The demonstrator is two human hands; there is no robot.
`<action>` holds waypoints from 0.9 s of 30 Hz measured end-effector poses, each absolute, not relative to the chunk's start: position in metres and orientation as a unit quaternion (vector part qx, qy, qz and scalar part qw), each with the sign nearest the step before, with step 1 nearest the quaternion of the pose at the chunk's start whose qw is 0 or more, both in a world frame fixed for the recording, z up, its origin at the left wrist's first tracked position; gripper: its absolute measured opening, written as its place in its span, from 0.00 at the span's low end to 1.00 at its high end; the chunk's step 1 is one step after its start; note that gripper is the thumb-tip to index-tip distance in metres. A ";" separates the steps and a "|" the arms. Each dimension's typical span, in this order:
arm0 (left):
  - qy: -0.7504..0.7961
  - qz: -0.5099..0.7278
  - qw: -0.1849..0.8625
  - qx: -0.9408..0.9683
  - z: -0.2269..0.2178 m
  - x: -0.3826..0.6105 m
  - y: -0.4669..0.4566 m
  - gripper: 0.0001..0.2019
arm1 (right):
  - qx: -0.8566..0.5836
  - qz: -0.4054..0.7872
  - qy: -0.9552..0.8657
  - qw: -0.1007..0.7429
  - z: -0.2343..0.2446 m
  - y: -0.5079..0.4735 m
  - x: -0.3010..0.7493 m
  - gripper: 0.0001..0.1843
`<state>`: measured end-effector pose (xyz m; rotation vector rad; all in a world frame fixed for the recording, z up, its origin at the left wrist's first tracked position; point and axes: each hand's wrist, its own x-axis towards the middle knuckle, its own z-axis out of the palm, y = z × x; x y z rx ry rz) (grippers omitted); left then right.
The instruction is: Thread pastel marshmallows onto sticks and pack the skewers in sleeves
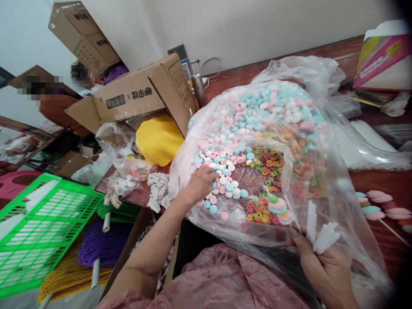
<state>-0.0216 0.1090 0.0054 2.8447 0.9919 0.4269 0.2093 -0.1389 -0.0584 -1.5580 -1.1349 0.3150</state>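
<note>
My left hand (202,182) is down among pink, white and blue candies (228,187) in a large clear plastic bag (196,128). Its fingers are curled together at the candies; whatever lies between the fingertips is hidden. My right hand (325,264), at the bag's near right edge, is closed on the thin white stick of a candy skewer (277,206). Green, pink, blue and yellow pieces are stacked on that skewer. White strips (325,238) also stick up from between the fingers of this hand. Coloured ring candies (257,210) lie beside and under the skewer.
Finished-looking candy skewers (386,210) lie on the dark red table (397,184) at right. An open cardboard box (138,92) with a yellow scalloped container (159,139) stands at left. Below are a green plastic basket (41,231) and purple twisted cords (101,244). Other people are in the background.
</note>
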 end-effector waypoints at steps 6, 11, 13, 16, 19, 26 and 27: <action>0.288 0.303 0.057 0.907 0.007 -0.014 0.114 0.04 | -0.643 0.130 -0.510 0.555 -0.058 -0.138 0.207 0.07; 0.224 0.254 -0.021 0.941 -0.007 0.004 0.094 0.07 | -0.647 0.132 -0.508 0.553 -0.057 -0.137 0.208 0.07; 0.221 0.216 -0.038 0.950 -0.011 0.004 0.087 0.08 | -0.642 0.131 -0.518 0.550 -0.055 -0.137 0.207 0.06; 0.229 0.211 0.004 0.950 -0.011 -0.003 0.086 0.07 | -0.634 0.138 -0.520 0.555 -0.052 -0.137 0.205 0.06; 0.239 0.209 0.056 0.947 -0.009 -0.008 0.090 0.08 | -0.633 0.146 -0.514 0.560 -0.052 -0.137 0.204 0.08; 0.288 0.148 0.062 0.944 -0.011 -0.001 0.095 0.10 | -0.643 0.157 -0.519 0.541 -0.059 -0.141 0.199 0.07; 0.287 0.176 0.078 0.938 -0.011 0.000 0.095 0.11 | -0.644 0.156 -0.522 0.538 -0.060 -0.142 0.198 0.07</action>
